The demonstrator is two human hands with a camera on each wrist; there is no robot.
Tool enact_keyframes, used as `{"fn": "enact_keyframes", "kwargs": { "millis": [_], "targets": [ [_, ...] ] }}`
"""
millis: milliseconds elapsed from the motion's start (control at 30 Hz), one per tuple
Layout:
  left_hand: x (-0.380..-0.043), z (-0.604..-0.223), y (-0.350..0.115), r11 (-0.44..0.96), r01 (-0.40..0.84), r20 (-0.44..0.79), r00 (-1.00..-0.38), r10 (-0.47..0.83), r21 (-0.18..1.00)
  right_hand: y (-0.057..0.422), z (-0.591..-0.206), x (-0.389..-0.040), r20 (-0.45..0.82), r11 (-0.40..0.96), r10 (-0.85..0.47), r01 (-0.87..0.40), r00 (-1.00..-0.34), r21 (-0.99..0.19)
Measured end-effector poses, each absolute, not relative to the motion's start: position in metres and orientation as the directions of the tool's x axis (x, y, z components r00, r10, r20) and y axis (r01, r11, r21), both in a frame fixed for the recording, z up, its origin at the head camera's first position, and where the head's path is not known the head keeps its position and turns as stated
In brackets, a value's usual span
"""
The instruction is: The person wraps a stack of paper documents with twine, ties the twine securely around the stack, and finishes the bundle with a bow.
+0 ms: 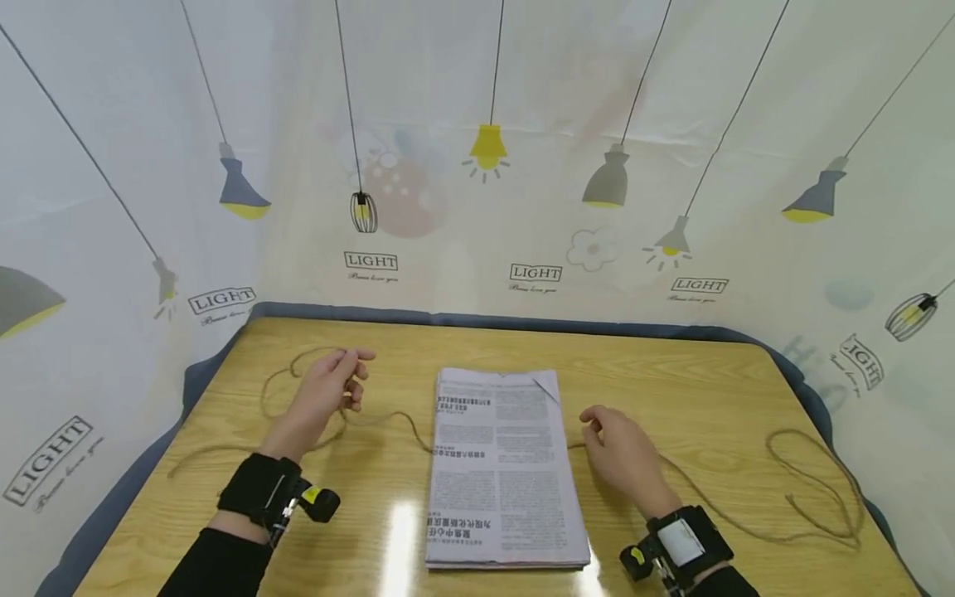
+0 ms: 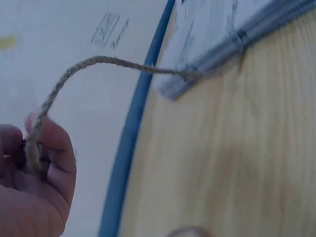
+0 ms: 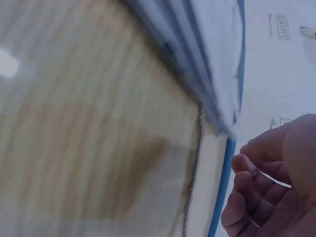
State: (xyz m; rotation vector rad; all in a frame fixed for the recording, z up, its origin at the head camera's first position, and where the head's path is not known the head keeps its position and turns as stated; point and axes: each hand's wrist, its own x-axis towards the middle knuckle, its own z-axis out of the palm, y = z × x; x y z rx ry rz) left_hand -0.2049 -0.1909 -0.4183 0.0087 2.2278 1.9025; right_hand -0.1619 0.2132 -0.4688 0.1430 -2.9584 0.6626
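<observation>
A stack of folded newspapers [image 1: 501, 473] lies on the wooden table, and a brown twine rope [image 2: 98, 60] passes beneath it. Left of the stack, my left hand [image 1: 322, 398] is raised over the table and grips the rope with curled fingers; the left wrist view shows the rope running from those fingers to the papers. On the other side, my right hand [image 1: 622, 456] hovers beside the stack with loosely bent fingers and nothing in them. Near it, the rope [image 3: 193, 168] emerges from under the papers, apart from the fingers in the right wrist view.
The rope's right end loops on the table [image 1: 709, 398] near its right edge. More rope lies in loose curves around my left forearm. Behind the table hangs a pale curtain [image 1: 462, 282] printed with lamps, with a dark blue border along the table edge.
</observation>
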Motion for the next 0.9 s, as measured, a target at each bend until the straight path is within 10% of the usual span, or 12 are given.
{"fn": "enact_keyframes", "kwargs": {
  "millis": [300,533,700,900],
  "targets": [
    [-0.215,-0.392,-0.115,0.275,0.057,-0.044,-0.938,0.345,0.960,0.162,-0.445,-0.171,0.098,0.728,-0.257,-0.260,-0.961,-0.634],
    [-0.208,-0.388,-0.071,0.392,0.301,0.063,-0.854,0.516,0.870,0.126,-0.425,-0.182,-0.097,0.162,-0.426,0.030,-0.900,-0.986],
    [-0.202,-0.390,-0.059,0.392,0.381,0.087,-0.801,0.593,0.837,0.123,-0.413,-0.191,-0.015,-0.255,-0.477,0.156,-0.879,-0.954],
    [-0.202,-0.398,-0.063,0.338,0.380,0.106,-0.784,0.612,0.861,0.140,-0.399,-0.195,0.171,-0.454,-0.496,0.086,-0.851,-0.887]
  ]
}}
